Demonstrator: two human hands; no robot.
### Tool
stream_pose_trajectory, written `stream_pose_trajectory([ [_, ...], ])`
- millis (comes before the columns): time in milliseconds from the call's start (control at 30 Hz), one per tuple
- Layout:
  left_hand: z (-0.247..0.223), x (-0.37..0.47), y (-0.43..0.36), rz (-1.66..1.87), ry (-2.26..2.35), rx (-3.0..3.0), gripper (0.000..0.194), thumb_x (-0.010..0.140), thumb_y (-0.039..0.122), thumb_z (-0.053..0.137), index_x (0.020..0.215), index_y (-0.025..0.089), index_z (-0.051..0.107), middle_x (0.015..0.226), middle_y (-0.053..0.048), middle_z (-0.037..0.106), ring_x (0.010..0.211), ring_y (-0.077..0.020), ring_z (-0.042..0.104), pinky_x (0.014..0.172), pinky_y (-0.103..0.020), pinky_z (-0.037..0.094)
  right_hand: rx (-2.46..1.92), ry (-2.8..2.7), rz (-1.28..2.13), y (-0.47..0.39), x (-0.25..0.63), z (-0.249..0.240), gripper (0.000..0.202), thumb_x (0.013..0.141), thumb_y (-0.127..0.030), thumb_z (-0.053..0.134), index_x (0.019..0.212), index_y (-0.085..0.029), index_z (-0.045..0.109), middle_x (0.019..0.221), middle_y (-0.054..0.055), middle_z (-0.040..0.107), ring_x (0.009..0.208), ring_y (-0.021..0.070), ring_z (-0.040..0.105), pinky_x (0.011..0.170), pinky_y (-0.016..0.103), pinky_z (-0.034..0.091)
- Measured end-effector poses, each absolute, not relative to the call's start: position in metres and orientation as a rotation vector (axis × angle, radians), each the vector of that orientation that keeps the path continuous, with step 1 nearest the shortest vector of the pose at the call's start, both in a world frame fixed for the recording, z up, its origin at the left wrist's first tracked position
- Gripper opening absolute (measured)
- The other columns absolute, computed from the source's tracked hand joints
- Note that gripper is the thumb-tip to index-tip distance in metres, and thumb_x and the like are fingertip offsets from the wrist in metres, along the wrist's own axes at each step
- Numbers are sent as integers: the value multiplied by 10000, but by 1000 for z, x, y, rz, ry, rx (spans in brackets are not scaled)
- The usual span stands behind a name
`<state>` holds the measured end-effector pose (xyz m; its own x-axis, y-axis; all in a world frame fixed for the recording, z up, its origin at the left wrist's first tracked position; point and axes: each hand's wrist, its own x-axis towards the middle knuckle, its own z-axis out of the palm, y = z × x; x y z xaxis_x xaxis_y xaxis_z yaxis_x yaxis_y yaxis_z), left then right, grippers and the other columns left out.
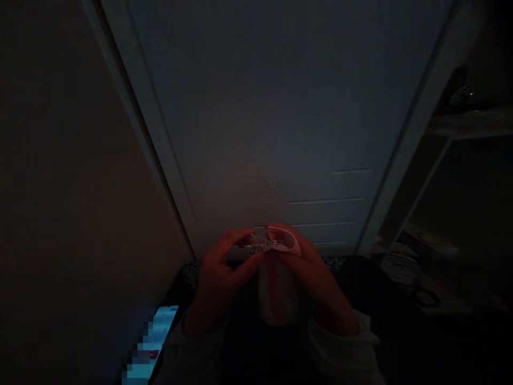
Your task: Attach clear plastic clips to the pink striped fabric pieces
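The scene is very dim. My left hand (pixel 224 267) pinches a small clear plastic piece (pixel 262 241) between thumb and fingers. My right hand (pixel 310 267) is closed round a pink curved piece (pixel 289 240) with a hollow inner side. The clear and pink pieces meet between my hands; I cannot tell whether they are joined. Thin shiny bits show where they meet, too small to name. Just below lies a pale rounded thing (pixel 266 299) with a reddish band down its middle, its kind unclear in the dark.
A pale panelled door (pixel 272 133) with a striped heart and short grooves stands ahead. A brown wall (pixel 72 160) runs along the left. A lit phone screen (pixel 160 331) glows at lower left. Shelves (pixel 473 123) with dim items stand at right.
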<state>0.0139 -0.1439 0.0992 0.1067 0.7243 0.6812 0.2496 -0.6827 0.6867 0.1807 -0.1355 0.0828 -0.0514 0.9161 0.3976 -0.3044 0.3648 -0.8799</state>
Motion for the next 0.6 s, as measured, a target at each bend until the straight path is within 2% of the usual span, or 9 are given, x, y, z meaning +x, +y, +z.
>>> stream_pose_trajectory([
  [233, 89, 3, -125, 1658, 1042, 1848, 257, 743, 224, 730, 996, 272, 728, 896, 19, 709, 857, -170, 656, 805, -261, 494, -602, -1314, 1240, -115, 179, 74, 377, 707, -209, 775, 1069, -292, 714, 1107, 9, 746, 1054, 220, 663, 973, 376, 466],
  [367, 70, -5, -95, 1619, 1111, 1770, 229, 754, 270, 714, 982, 274, 740, 951, -5, 730, 883, -195, 677, 827, -292, 522, -605, -1275, 1377, -92, 173, 60, 380, 742, -320, 792, 1111, -304, 702, 1146, 15, 733, 1090, 218, 648, 979, 363, 455],
  [433, 60, -5, -80, 1546, 1133, 1768, 251, 763, 303, 710, 1010, 273, 742, 973, -23, 733, 903, -215, 683, 832, -311, 535, -623, -1214, 1368, -81, 170, 50, 352, 733, -406, 798, 1055, -289, 718, 1082, 12, 737, 1046, 213, 652, 941, 334, 468],
  [600, 40, -4, -65, 1462, 1217, 1712, 390, 737, 411, 734, 1099, 269, 720, 1089, -63, 727, 979, -262, 683, 867, -352, 552, -665, -1090, 1438, -61, 168, 24, 343, 725, -539, 770, 879, -241, 698, 805, -23, 664, 760, 146, 613, 709, 240, 487],
])
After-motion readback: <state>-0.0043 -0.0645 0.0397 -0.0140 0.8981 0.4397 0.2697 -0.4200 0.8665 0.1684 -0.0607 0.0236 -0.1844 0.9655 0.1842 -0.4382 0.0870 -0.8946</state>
